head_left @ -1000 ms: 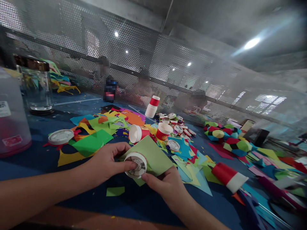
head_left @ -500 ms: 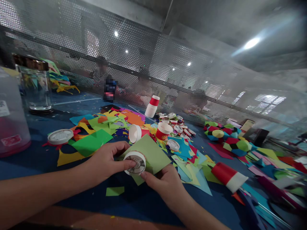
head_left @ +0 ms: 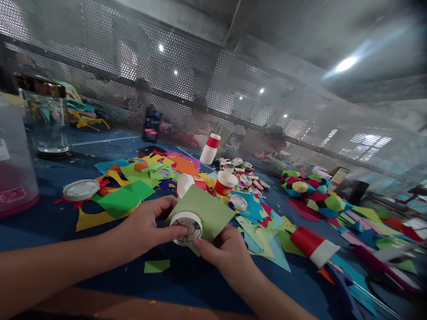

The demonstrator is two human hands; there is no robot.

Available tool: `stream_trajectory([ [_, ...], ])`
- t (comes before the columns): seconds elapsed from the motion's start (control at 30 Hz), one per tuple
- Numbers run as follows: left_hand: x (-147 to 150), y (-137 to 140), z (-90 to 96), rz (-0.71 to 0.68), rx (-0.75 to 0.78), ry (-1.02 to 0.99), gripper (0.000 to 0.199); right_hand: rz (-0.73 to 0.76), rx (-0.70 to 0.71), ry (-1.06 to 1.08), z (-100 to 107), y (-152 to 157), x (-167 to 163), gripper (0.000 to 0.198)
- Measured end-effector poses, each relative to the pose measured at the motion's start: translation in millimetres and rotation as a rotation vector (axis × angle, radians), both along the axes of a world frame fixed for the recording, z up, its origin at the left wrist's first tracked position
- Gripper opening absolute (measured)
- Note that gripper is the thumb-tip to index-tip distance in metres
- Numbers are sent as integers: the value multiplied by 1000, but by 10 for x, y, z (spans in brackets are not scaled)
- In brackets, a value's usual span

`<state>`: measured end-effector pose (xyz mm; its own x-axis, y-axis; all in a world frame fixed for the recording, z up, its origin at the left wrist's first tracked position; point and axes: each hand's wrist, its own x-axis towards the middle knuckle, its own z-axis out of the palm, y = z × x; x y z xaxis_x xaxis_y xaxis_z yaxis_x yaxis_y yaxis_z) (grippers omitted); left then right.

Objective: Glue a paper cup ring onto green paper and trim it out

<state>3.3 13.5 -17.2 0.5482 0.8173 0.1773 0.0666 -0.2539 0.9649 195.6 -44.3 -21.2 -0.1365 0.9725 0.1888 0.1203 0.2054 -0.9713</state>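
Observation:
Between my hands is a sheet of light green paper [head_left: 207, 206] with a round white disc on it. The disc [head_left: 196, 222] looks like a cut-off paper cup bottom, with dark lines drawn across its face. My left hand [head_left: 147, 229] is closed on the disc and paper, its thumb pressing on the disc's face and its fingers partly hidden behind. Closed on the paper's lower right side is my right hand [head_left: 230, 253], thumb tip at the disc's lower rim and fingers underneath. A small green scrap [head_left: 156, 266] lies below on the blue table [head_left: 110, 278].
Beyond my hands lie coloured paper scraps [head_left: 147, 171], red-and-white paper cups [head_left: 226, 182] and a pile of similar discs [head_left: 247, 178]. A glass jar [head_left: 46, 124] and a plastic jug [head_left: 15, 178] stand left. A toppled cup [head_left: 312, 244] and a blue-handled tool [head_left: 340, 284] lie right.
Both hands keep their hold on the disc and paper, with only a slight shift of the paper. The whole scene sits a little further left in view.

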Motion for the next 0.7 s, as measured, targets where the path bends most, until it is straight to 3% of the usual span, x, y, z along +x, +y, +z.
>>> stream_trajectory([
  [0.23, 24, 1, -28, -20, -86, -75, 34, 29, -39, 20, -25, -16, -9, 32],
  [0.43, 36, -15, -12, -41, -123, -115, 49, -36, 10, -115, 28, -40, -3, 23],
  [0.7, 20, -22, -39, -49, -101, -93, 41, -2, -6, -129, 45, -27, -22, 28],
])
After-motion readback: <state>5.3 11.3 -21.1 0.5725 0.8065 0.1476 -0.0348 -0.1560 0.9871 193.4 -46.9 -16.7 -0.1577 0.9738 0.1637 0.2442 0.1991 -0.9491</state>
